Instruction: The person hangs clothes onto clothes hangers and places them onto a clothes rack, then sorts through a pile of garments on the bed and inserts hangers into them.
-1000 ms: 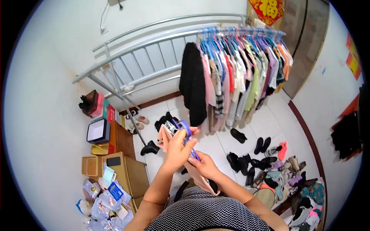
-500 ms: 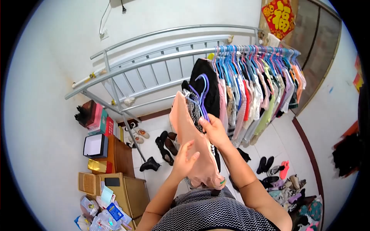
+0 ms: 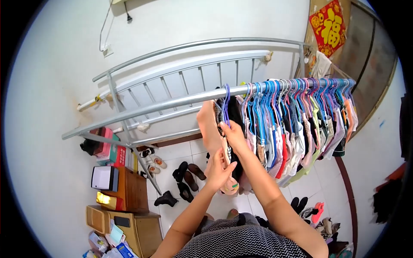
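My right hand (image 3: 233,135) is closed round the lower part of purple hangers (image 3: 226,105), whose hooks are at the metal rail (image 3: 185,100). From these hangers hang a peach garment (image 3: 208,127) and a black-and-white patterned one behind it, mostly hidden. Against the lower front of the peach garment rests my left hand (image 3: 218,172), thumb apart from the fingers. A dark garment (image 3: 235,112) hangs just right of the purple hangers.
Many clothes on coloured hangers (image 3: 292,124) fill the rail's right side. Several shoes (image 3: 185,180) lie on the tiled floor below. Boxes (image 3: 104,177) and a wooden cabinet (image 3: 144,228) stand at left. A red-and-gold sign (image 3: 329,28) is by the door.
The purple hangers have moved up from in front of the rail, and their hooks are now at it. My left hand has come against the peach garment. The view has shifted.
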Demonstrator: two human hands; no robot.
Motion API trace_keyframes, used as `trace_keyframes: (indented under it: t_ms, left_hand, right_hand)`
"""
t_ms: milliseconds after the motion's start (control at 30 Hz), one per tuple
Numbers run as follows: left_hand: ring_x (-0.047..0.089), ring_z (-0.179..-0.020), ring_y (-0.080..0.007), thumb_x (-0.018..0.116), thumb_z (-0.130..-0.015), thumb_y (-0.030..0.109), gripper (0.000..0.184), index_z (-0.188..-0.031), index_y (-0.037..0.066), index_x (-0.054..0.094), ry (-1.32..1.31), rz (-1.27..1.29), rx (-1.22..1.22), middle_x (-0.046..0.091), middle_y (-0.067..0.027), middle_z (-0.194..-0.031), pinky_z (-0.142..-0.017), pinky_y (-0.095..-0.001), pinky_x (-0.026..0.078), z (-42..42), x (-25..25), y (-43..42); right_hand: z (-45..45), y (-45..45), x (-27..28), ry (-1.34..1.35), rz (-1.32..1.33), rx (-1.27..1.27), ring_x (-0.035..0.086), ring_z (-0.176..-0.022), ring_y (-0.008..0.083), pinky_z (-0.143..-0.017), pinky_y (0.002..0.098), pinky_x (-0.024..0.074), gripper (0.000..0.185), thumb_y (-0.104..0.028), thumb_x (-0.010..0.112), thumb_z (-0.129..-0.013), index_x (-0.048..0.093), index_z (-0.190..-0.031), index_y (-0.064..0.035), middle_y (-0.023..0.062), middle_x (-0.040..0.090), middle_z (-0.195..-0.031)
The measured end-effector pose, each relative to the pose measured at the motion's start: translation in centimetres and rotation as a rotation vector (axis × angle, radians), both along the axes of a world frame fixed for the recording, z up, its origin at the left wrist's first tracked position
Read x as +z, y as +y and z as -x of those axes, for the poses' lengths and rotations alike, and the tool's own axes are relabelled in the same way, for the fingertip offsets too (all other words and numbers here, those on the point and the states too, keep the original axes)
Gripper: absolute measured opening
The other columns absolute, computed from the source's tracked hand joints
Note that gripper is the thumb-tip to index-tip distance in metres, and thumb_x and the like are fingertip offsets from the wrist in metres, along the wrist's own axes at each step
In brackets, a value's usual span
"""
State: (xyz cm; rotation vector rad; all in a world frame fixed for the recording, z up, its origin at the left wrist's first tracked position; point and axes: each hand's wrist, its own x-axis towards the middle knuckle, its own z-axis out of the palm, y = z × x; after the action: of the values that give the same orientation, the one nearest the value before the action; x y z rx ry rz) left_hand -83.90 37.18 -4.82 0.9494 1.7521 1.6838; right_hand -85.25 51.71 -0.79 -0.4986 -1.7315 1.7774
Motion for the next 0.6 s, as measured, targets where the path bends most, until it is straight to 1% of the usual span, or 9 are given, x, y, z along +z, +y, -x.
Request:
trace_keyframes:
  t_ms: [67,133,167,267,300,400,533,567,600]
  left_hand:
    - [0.052,-0.109,-0.0233,0.066,-0.083,0.016,0.073,-0.137,-0.003,0.019,0.098,-0.006,0.007,0.045,-0.0189,-0.126,-0.089,-0.0344,0.044,1.7,-3.5,1.3]
    - [0.056,-0.103,-0.0212,0.069,-0.081,0.017,0.075,-0.136,-0.003,0.021,0.013,0.084,-0.090,0.051,-0.0176,-0.118,-0.086,-0.0326,0.046,1.9,-2.1,1.2]
    - [0.058,-0.094,-0.0182,0.069,-0.079,0.013,0.071,-0.133,-0.002,0.026,0.063,0.053,-0.065,0.055,-0.0142,-0.108,-0.080,-0.0307,0.048,2.2,-2.9,1.4]
    - [0.057,-0.087,-0.0164,0.068,-0.077,0.008,0.062,-0.126,-0.002,0.032,-0.024,0.144,-0.155,0.054,-0.0117,-0.101,-0.075,-0.0292,0.048,4.0,-2.1,1.8]
    - [0.055,-0.084,-0.0143,0.066,-0.076,0.004,0.053,-0.119,-0.002,0.035,0.018,0.096,-0.170,0.052,-0.0086,-0.095,-0.074,-0.0277,0.047,4.6,-2.8,2.0]
    - [0.053,-0.086,-0.0132,0.066,-0.077,0.005,0.051,-0.117,-0.002,0.036,-0.085,0.020,-0.322,0.052,-0.0072,-0.094,-0.076,-0.0271,0.045,6.5,-3.7,2.0]
    - [0.052,-0.087,-0.0128,0.068,-0.080,0.011,0.053,-0.119,-0.002,0.035,-0.181,0.041,-0.485,0.051,-0.0073,-0.097,-0.077,-0.0269,0.045,8.2,-3.4,1.4]
    - [0.057,-0.088,-0.0202,0.071,-0.079,0.028,0.060,-0.117,-0.005,0.039,-0.191,0.073,-0.500,0.054,-0.0141,-0.097,-0.073,-0.0306,0.048,8.6,-3.6,1.1]
    - [0.057,-0.088,-0.0202,0.071,-0.079,0.028,0.060,-0.117,-0.005,0.039,-0.203,0.087,-0.533,0.054,-0.0141,-0.097,-0.073,-0.0306,0.048,8.9,-4.2,0.9]
  right_hand:
    - [0.8,1.3,-2.9,0.080,0.049,-0.039,0.047,-0.061,0.0055,-0.056,0.0218,0.0376,0.021,-0.025,0.057,-0.090,0.061,-0.086,-0.0042,-0.0018,0.053,-0.067]
    - [0.4,1.5,-2.8,0.083,0.114,-0.057,0.047,-0.063,0.0057,-0.058,0.0220,0.0385,0.021,-0.023,0.057,-0.090,0.061,-0.088,-0.0023,-0.0014,0.054,-0.069]
    - [0.2,1.7,-2.9,0.130,0.088,-0.083,0.048,-0.064,0.0057,-0.059,0.0220,0.0389,0.021,-0.022,0.056,-0.090,0.061,-0.089,-0.0013,-0.0012,0.055,-0.070]
    - [-0.5,1.6,-1.3,0.062,-0.068,-0.195,0.051,-0.064,0.0071,-0.062,0.0229,0.0410,0.021,-0.018,0.055,-0.090,0.063,-0.088,0.0012,0.0001,0.059,-0.070]
    - [-0.6,1.6,-1.1,0.043,-0.098,-0.249,0.051,-0.064,0.0077,-0.062,0.0230,0.0413,0.020,-0.017,0.055,-0.090,0.064,-0.088,0.0013,0.0011,0.060,-0.069]
    - [-0.7,1.1,-0.5,-0.013,-0.177,-0.418,0.055,-0.064,0.0094,-0.063,0.0245,0.0434,0.021,-0.017,0.056,-0.088,0.065,-0.089,0.0029,0.0049,0.062,-0.068]
    - [0.0,-0.1,0.0,-0.112,-0.339,-0.602,0.059,-0.067,0.0147,-0.065,0.0280,0.0456,0.023,-0.018,0.057,-0.088,0.064,-0.092,0.0036,0.0099,0.064,-0.072]
    - [-0.1,-0.1,-0.1,-0.127,-0.371,-0.608,0.055,-0.070,0.0092,-0.065,0.0244,0.0430,0.022,-0.019,0.057,-0.089,0.064,-0.091,0.0019,0.0038,0.064,-0.074]
    - [-0.3,-0.3,0.0,-0.148,-0.398,-0.634,0.061,-0.071,0.0220,-0.067,0.0309,0.0464,0.024,-0.018,0.058,-0.087,0.062,-0.094,0.0039,0.0144,0.064,-0.078]
